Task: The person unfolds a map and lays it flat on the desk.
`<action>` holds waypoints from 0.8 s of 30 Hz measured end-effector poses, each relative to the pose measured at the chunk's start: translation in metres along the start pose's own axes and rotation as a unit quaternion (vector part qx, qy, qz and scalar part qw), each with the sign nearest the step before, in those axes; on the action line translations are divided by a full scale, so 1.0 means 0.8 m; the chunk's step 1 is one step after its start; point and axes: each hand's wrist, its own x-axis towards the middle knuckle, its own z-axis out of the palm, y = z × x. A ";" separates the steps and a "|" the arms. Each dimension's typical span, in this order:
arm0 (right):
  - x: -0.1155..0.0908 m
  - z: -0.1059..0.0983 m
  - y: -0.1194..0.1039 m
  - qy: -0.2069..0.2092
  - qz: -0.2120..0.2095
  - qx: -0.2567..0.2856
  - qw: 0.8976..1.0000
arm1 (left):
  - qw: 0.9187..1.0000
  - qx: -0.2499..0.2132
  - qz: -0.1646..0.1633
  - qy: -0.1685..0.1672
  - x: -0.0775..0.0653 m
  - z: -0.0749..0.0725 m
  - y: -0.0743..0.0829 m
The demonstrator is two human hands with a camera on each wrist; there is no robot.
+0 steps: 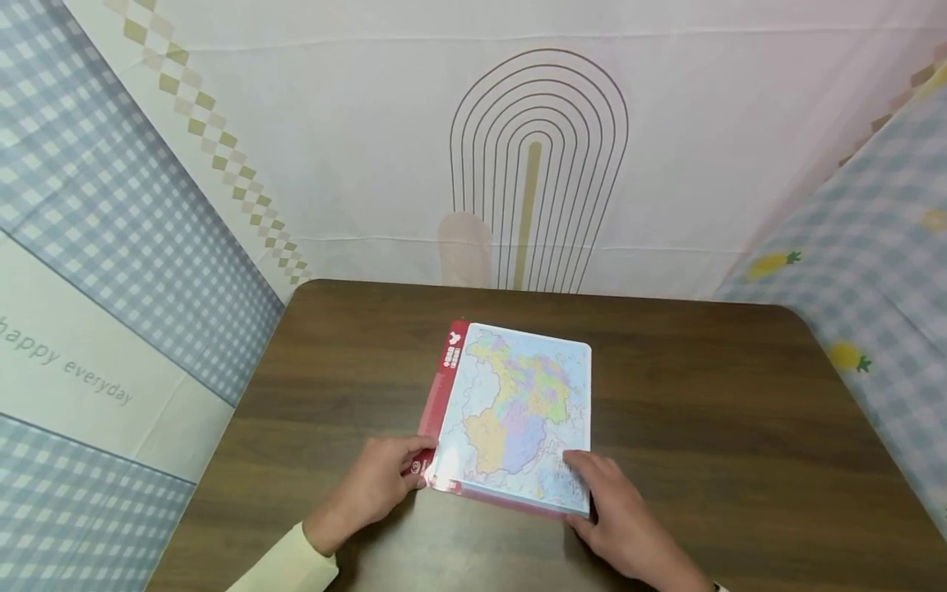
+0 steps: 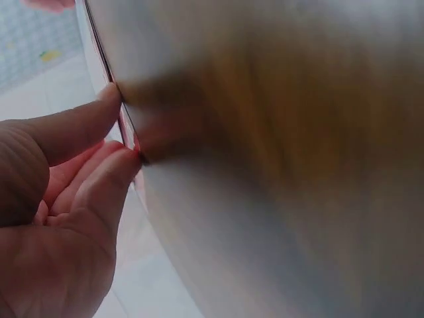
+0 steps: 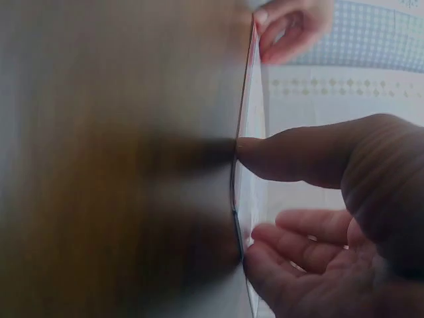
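A glossy map sheet [image 1: 510, 411] with coloured regions and pale blue surroundings lies flat on the brown table, a red strip with white print [image 1: 441, 378] along its left side. A thin pinkish layer shows beneath its near edge. My left hand [image 1: 381, 481] holds the near left corner, fingers on the red strip and thumb at the near edge. At the near right corner, my right hand [image 1: 617, 514] grips the map, fingertips over its right edge and thumb low at the corner. Both wrist views show thumb and fingertips right at the thin edge [image 3: 240, 179], close against the tabletop.
The wood-grain table [image 1: 355, 345] has rounded far corners. Behind it hangs a white cloth [image 1: 370, 148] with an arch pattern. Blue checked cloth hangs at the left [image 1: 111, 189] and right [image 1: 873, 271] sides.
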 end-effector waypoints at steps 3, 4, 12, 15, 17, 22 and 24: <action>0.005 -0.006 0.012 -0.010 -0.016 -0.006 1.000 | 1.000 0.018 -0.008 0.007 -0.006 0.006 0.010; 0.007 -0.008 0.016 -0.014 -0.023 -0.006 1.000 | 1.000 0.019 -0.013 0.008 -0.008 0.007 0.013; 0.014 -0.023 0.041 -0.033 -0.060 -0.007 0.998 | 0.999 0.032 -0.031 0.001 -0.022 0.022 0.037; 0.015 -0.025 0.044 -0.041 -0.063 -0.009 0.997 | 0.999 0.031 -0.036 -0.001 -0.024 0.026 0.042; 0.015 -0.025 0.044 -0.045 -0.062 -0.009 0.997 | 0.999 0.030 -0.041 -0.002 -0.024 0.027 0.043; 0.013 -0.021 0.038 -0.036 -0.058 -0.010 0.998 | 0.999 0.024 -0.042 -0.006 -0.022 0.025 0.042; 0.012 -0.019 0.036 -0.031 -0.057 -0.015 0.998 | 0.999 0.025 -0.039 -0.004 -0.022 0.024 0.041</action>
